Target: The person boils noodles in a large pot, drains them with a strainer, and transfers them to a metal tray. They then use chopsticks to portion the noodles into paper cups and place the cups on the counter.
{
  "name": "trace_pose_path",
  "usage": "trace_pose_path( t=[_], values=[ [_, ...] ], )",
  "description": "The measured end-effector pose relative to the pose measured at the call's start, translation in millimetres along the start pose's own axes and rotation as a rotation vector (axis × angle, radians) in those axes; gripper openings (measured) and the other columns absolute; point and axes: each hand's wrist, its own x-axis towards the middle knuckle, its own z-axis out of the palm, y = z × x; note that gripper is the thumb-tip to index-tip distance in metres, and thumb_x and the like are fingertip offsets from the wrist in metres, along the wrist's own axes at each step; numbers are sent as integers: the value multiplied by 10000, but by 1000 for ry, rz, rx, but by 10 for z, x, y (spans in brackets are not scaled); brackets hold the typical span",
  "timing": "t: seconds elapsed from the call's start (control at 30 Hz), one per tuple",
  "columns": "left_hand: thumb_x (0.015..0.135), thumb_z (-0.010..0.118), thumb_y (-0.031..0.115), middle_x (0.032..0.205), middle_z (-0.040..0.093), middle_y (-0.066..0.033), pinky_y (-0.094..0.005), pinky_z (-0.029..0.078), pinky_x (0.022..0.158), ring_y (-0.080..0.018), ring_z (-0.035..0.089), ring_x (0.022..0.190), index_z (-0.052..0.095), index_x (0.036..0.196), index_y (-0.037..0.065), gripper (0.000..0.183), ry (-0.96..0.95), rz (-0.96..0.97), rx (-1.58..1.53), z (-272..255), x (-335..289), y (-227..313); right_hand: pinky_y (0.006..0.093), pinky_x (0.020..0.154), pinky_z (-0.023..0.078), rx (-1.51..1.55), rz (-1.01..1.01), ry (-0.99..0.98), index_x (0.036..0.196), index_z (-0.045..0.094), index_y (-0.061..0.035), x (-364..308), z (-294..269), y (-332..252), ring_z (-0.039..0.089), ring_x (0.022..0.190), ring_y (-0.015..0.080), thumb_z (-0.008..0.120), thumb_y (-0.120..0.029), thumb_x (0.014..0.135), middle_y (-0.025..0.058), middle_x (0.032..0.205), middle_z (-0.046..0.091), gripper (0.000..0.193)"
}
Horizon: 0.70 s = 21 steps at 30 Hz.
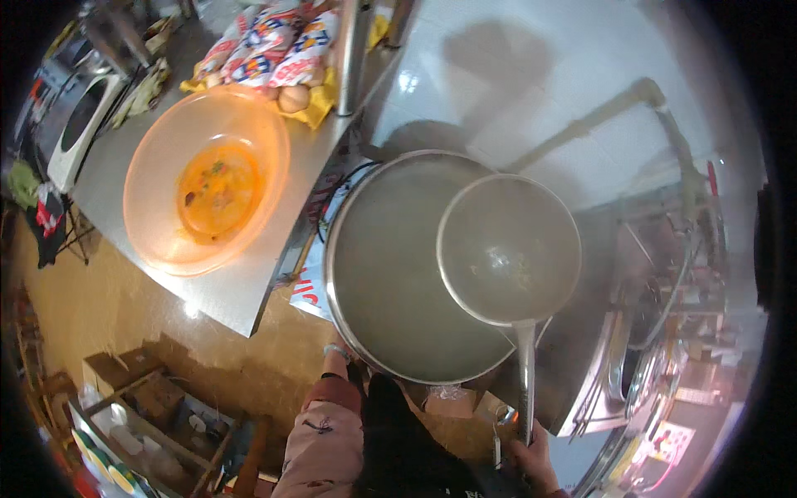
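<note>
My right hand is closed round the handle of a large round metal ladle. Its wide bowl hangs over the right side of a big metal pot full of cloudy greyish liquid. A few pale bits show in the bowl; whether its bottom is solid or mesh I cannot tell. On the left, my left hand is by the pot's near rim, its fingers mostly hidden; a pale band circles the wrist below a pink sleeve.
Left of the pot, a steel table holds an orange translucent basin with orange liquid, plus eggs beside printed bags. Cardboard boxes and a divided crate stand on the floor. A tiled wall rises behind the pot.
</note>
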Motion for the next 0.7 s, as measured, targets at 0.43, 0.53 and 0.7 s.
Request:
trace_pose_path(
  t=[0.43,0.53,0.7],
  values=[
    [805,503,352,815,594,-62,-301,461,534,-165,573,622,569,953,97,303,-555,-204,-173,82,-1075,-51,283,609,420,31,-465,155,1004,474,-3,-575,142,-297,501,667,128,589,-88,678,64,737,539,356],
    [813,496,332,820,592,-45,-281,465,545,-158,575,618,565,963,92,292,-752,-102,-130,20,-1842,-23,291,616,416,-71,-522,312,1004,475,-13,-655,425,-370,498,668,136,599,-111,690,88,737,541,352],
    [846,473,270,870,586,-59,-271,469,613,-148,576,714,540,1015,80,263,-930,106,49,-273,-2722,195,346,507,449,-12,-439,245,969,448,-6,-399,1037,-255,561,565,217,566,-134,719,141,686,545,304]
  ],
)
